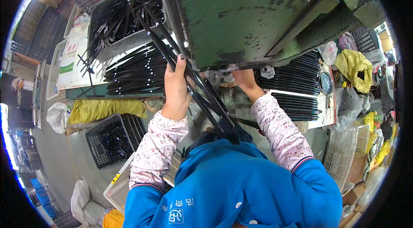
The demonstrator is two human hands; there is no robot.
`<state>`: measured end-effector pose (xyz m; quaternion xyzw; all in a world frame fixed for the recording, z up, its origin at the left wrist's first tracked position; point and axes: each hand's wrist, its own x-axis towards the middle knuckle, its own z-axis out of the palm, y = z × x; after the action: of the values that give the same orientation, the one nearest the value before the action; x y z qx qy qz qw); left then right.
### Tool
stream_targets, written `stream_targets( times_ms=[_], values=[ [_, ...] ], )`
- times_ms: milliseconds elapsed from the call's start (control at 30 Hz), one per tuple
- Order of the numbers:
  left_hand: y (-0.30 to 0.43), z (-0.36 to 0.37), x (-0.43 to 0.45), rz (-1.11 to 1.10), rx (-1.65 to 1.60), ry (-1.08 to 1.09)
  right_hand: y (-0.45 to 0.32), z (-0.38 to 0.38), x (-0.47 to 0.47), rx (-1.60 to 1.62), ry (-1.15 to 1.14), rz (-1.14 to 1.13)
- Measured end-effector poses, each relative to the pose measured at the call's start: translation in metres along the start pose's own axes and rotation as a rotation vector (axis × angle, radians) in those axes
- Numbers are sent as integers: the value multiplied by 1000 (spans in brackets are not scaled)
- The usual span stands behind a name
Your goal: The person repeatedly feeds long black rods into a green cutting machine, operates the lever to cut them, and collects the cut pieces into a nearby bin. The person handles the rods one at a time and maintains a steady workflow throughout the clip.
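My left hand (pixel 176 89) is closed around several long black glossy strips (pixel 206 94), its thumb on top; they slant from the upper left down towards my lap. My right hand (pixel 246 81) reaches under the lower edge of a green-painted machine (pixel 245 18); its fingertips are hidden, so what they touch cannot be seen. To the left of the machine, a pile of black strips (pixel 138 70) lies on the bench, with a bin of loose black strips (pixel 125 18) behind it. Rows of similar black strips (pixel 290 76) lie to the right of my right hand.
A round dish of small shiny parts (pixel 326 82) stands at the right end of the bench. On the floor at left are a black plastic crate (pixel 109 141) and a yellow woven sack (pixel 106 111). Plastic bags and white crates (pixel 342 150) crowd the right side.
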<state>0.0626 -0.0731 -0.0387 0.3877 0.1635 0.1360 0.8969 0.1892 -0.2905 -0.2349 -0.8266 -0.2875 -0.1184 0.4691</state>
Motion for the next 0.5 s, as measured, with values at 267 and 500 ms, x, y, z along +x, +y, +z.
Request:
stream_targets(
  times_ms=[267,500],
  values=[
    [-30,7,19,-21,67,122,9,-16,-29,-136,-233,211],
    [-24,2,10,94,200,149,-142,-46,16,345,-217,109]
  ],
)
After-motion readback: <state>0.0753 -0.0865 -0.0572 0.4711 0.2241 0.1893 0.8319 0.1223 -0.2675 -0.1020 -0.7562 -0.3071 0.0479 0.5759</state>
